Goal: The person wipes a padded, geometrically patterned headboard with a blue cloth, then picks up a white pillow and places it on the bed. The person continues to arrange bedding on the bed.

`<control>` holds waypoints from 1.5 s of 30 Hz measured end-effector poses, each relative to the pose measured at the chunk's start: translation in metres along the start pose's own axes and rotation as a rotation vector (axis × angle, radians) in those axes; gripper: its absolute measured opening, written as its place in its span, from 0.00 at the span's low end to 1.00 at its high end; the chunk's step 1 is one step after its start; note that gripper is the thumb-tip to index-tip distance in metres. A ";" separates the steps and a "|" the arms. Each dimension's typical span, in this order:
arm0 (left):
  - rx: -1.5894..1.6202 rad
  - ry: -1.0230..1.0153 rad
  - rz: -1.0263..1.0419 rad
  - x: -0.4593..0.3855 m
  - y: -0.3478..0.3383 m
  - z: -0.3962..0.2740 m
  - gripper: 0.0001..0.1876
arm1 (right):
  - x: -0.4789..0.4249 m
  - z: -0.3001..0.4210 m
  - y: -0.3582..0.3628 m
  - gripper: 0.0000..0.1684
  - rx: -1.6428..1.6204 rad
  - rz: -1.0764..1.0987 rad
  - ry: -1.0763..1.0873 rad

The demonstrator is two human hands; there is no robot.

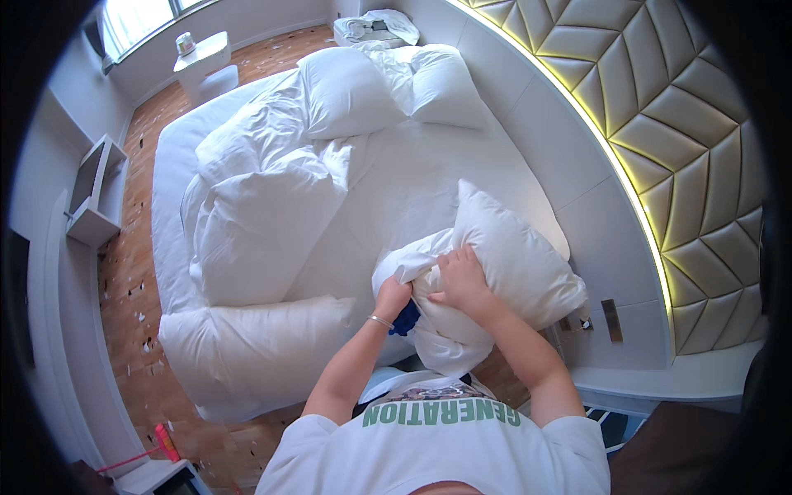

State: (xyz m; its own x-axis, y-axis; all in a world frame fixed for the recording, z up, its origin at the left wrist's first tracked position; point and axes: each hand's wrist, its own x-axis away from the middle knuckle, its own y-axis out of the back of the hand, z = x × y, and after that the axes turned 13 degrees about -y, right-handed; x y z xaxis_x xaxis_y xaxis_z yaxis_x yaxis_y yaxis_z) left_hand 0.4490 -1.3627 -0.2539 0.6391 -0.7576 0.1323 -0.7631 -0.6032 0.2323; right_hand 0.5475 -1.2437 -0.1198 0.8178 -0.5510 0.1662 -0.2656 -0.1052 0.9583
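Note:
A white pillow [520, 266] lies tilted at the near right of the bed, with white cloth bunched around its left end. My left hand [394, 298], with a bangle at the wrist, pinches the edge of this cloth. On the pillow's left part rests my right hand [461, 278], its fingers curled into the folds; the thumb points left. Something dark blue [405, 318] shows beneath my left hand. White cloth [455, 356] hangs below the hands, against my shirt. Left of them a long white pillow or folded duvet [266, 352] lies along the near edge.
A rumpled white duvet [260, 229] covers the bed's left part, and two pillows [349, 93] lie at its far end. A padded headboard wall [687, 142] with a light strip stands right. Beyond the bed is a small white table [204, 52]. Scraps dot the wooden floor [133, 278].

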 end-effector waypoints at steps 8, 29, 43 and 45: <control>-0.478 -0.338 0.037 0.022 0.008 -0.059 0.31 | 0.042 -0.004 -0.060 0.09 -0.564 -0.148 0.120; -0.829 0.066 -0.551 -0.091 -0.009 -0.086 0.17 | -0.005 -0.240 0.034 0.16 -1.733 0.057 0.067; -0.837 -0.551 -0.068 0.027 -0.191 -0.104 0.17 | -0.096 -0.155 0.048 0.21 -2.263 0.443 -0.353; -0.865 -0.488 -0.040 0.022 -0.183 -0.084 0.16 | -0.108 -0.160 0.048 0.22 -2.235 0.441 -0.281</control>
State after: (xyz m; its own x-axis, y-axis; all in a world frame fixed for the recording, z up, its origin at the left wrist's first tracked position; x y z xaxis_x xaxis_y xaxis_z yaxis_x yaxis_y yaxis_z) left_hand 0.6101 -1.2480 -0.2126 0.4051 -0.8775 -0.2567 -0.2852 -0.3880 0.8764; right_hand 0.5281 -1.0567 -0.0549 0.7685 -0.3578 0.5304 0.6059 0.6732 -0.4238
